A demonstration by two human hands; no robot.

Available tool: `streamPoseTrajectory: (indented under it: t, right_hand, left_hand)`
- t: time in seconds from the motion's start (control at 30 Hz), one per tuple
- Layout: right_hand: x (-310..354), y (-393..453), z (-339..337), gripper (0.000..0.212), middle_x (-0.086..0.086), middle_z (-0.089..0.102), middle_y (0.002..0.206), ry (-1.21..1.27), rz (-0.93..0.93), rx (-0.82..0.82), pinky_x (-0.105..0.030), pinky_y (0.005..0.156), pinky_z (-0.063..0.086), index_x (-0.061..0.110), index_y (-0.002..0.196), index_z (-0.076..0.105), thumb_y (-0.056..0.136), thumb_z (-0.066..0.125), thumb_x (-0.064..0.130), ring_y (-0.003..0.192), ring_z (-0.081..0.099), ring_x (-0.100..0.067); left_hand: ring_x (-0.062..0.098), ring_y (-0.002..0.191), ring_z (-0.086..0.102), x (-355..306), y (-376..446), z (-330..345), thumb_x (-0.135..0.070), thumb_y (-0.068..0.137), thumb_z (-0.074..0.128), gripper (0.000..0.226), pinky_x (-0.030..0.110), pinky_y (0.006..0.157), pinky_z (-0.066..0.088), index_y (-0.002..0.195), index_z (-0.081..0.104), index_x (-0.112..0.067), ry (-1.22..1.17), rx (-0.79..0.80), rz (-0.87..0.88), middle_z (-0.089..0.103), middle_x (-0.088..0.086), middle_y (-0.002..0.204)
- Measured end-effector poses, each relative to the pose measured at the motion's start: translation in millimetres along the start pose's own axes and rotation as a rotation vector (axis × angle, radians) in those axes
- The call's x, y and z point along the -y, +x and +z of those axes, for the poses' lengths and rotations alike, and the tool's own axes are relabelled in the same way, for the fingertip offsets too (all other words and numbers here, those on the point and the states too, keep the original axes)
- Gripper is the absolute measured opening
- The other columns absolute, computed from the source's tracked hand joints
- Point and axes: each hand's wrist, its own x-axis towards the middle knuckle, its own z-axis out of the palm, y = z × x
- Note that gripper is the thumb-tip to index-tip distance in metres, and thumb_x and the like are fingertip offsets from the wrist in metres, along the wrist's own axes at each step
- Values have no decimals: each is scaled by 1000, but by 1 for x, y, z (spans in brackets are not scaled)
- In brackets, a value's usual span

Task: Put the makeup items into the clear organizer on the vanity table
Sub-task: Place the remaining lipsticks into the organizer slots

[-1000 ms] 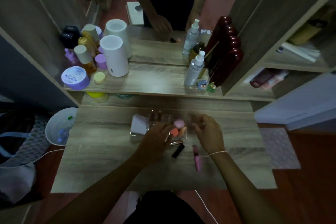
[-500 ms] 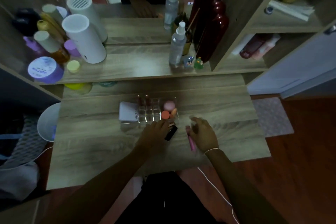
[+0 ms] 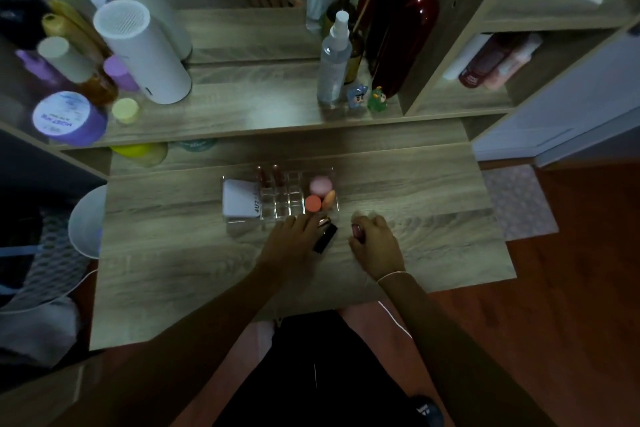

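Note:
The clear organizer (image 3: 294, 199) stands mid-table with a white compact (image 3: 239, 199) in its left bay, two lipsticks (image 3: 268, 175) in the back cells and pink and orange sponges (image 3: 320, 196) at the right. Just in front of it, my left hand (image 3: 294, 239) rests on the table, its fingers touching a black lipstick tube (image 3: 325, 237) with a gold end. My right hand (image 3: 375, 244) is closed around a pink tube (image 3: 357, 232), most of which is hidden in the fist.
A raised shelf (image 3: 242, 114) behind holds a white cylinder (image 3: 142, 52), a purple jar (image 3: 67, 118), bottles, a spray bottle (image 3: 332, 62) and two small figurines (image 3: 367, 99). Dark red bottles (image 3: 405, 28) stand by the side cabinet. A white bin (image 3: 86, 222) sits left of the table.
Both hands drew back from the organizer to the items in front of it. My right hand closed on the pink tube; my left reached the black lipstick.

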Motion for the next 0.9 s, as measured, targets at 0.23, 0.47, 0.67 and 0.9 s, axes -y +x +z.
streamPoseTrajectory:
  t: [0.23, 0.47, 0.67, 0.9]
  right_hand:
    - [0, 4, -9, 28, -15, 52, 105, 16, 6, 5, -34, 76, 49, 13, 105, 57, 79, 67, 13, 87, 59, -32]
    - [14, 18, -28, 20, -15, 64, 90, 70, -61, -83, -32, 71, 47, 11, 97, 62, 78, 67, 9, 81, 61, -31]
    - [37, 34, -55, 24, -13, 72, 86, 140, -159, -184, -32, 71, 52, 12, 99, 64, 77, 69, 5, 75, 66, -28]
    - [76, 52, -78, 18, -11, 72, 82, 171, -274, -277, -29, 65, 50, 13, 95, 63, 79, 70, 11, 70, 66, -24]
  left_hand:
    - [33, 102, 56, 7, -13, 1, -15, 90, 56, 51, 41, 78, 47, 139, 41, -13, -134, -79, -71, 57, 17, 119]
    - [32, 76, 60, 5, -23, -26, 4, 81, 62, 63, 40, 59, 53, 139, 43, -11, -213, -199, -92, 60, 21, 102]
    - [28, 75, 58, 8, -20, -43, 6, 80, 60, 68, 41, 58, 54, 140, 42, -20, -265, -296, -97, 59, 19, 101]
    - [30, 93, 62, 13, -17, -54, 4, 84, 62, 60, 44, 73, 57, 139, 41, -8, -452, -463, -155, 59, 20, 115]
